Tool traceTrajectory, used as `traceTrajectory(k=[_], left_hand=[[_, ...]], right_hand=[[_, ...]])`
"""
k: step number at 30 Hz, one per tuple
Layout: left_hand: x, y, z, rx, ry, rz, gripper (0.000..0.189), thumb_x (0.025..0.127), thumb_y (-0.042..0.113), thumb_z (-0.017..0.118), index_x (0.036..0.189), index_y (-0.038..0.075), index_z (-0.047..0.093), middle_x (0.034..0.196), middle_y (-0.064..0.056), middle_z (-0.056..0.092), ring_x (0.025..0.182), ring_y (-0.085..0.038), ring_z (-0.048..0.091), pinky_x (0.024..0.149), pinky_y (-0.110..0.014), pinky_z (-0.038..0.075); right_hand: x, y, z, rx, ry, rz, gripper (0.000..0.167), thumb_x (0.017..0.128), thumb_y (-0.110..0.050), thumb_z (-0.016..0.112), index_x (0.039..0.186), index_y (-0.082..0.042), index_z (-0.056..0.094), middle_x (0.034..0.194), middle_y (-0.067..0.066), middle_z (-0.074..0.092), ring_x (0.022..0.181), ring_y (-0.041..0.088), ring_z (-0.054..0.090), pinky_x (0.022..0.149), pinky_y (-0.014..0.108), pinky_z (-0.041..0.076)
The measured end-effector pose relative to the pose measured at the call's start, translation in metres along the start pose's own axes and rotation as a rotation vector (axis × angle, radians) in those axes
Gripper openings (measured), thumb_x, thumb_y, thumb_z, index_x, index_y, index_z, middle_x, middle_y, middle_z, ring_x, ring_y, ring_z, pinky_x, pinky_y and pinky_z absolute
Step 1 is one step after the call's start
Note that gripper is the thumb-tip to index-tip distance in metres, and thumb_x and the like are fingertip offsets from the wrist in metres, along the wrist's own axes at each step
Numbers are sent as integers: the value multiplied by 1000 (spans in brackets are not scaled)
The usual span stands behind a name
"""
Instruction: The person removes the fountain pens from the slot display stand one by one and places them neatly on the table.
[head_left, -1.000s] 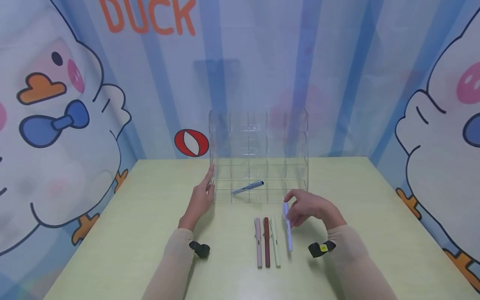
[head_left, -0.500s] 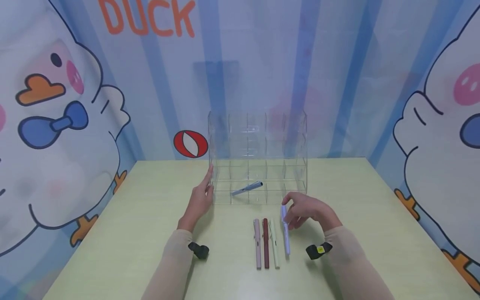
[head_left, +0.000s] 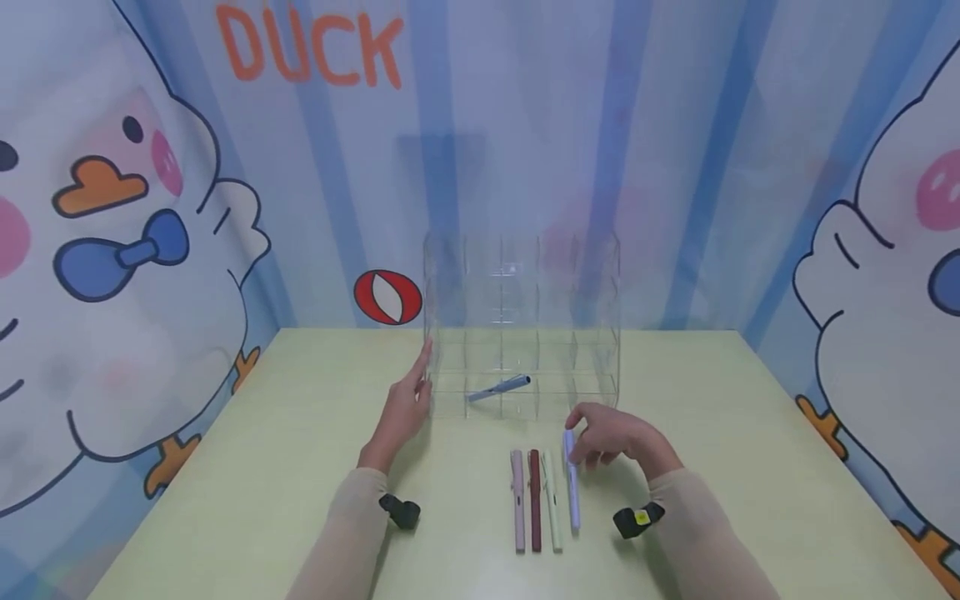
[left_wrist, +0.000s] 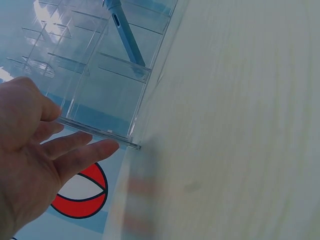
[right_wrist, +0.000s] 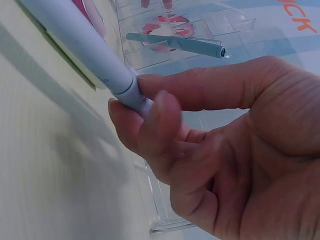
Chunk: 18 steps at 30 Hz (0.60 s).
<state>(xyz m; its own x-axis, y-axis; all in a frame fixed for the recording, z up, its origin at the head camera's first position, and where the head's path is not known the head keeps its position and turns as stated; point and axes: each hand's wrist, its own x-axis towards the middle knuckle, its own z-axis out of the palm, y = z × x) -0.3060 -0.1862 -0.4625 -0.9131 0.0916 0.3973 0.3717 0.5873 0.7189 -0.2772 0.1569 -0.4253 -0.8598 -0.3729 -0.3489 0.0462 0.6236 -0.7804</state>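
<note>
A lavender pen [head_left: 572, 492] is pinched between the thumb and fingers of my right hand [head_left: 618, 435], just right of the row of pens. In the right wrist view the same pen [right_wrist: 85, 45] slants up and left from the fingertips. My left hand [head_left: 403, 412] lies along the left side of a clear acrylic rack [head_left: 517, 354], its fingers fairly straight and touching the side wall. A blue pen [head_left: 498, 388] leans across a bottom compartment of the rack. Side by side in front lie a pale pink pen [head_left: 518, 500], a dark red pen [head_left: 535, 500] and a pale green pen [head_left: 552, 500].
The rack stands on a pale yellow-green table [head_left: 337, 367], with its compartments in rows and columns. Behind it hangs a blue striped curtain [head_left: 517, 125] with duck cartoons. Black cameras [head_left: 401, 511] sit on both wrists.
My right hand has brought the lavender pen slightly left and toward the near edge, closer to the pale green pen. The left hand stays at the rack. The head view has tilted a little.
</note>
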Motion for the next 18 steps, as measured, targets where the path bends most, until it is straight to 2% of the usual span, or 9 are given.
traceTrajectory(k=[2,5,11,14,16,18], left_hand=[[-4,-1,2,11,-3,5,73,103,2,49,162,31,18,150,-22,44,121,-37,58,100,-51,48],[-6,-3,4,19,2,26,73,102,1,49,162,29,19,146,-24,48,104,-35,63,95,-50,51],[-5,-1,3,24,25,58,70,102,0,50,161,22,22,141,-27,51,103,-36,64,92,-51,52],[-4,1,1,30,24,59,69,102,0,50,161,21,22,138,-29,54,96,-33,64,88,-50,53],[-3,3,0,26,22,59,68,102,0,49,161,21,22,132,-31,57,83,-31,61,83,-49,52],[-3,4,0,31,21,55,68,102,1,49,161,21,22,128,-31,59,78,-30,59,82,-48,52]], right_hand=[[-1,3,5,-10,6,8,47,78,-2,78,118,-3,53,69,13,64,56,20,59,49,26,41],[-2,6,10,-20,14,8,46,78,-2,79,117,-4,54,68,12,63,55,19,58,48,26,41],[-2,3,12,-52,26,10,45,77,-2,79,115,-2,55,70,13,63,55,19,58,48,26,41],[-2,1,13,-87,35,6,40,77,-1,78,111,-1,57,68,12,64,53,17,57,47,25,40],[-1,0,14,-113,40,2,35,77,-1,77,108,0,59,67,11,64,51,16,55,46,24,39],[-1,-1,16,-135,42,0,31,77,0,76,104,0,60,65,10,64,51,15,54,45,23,38]])
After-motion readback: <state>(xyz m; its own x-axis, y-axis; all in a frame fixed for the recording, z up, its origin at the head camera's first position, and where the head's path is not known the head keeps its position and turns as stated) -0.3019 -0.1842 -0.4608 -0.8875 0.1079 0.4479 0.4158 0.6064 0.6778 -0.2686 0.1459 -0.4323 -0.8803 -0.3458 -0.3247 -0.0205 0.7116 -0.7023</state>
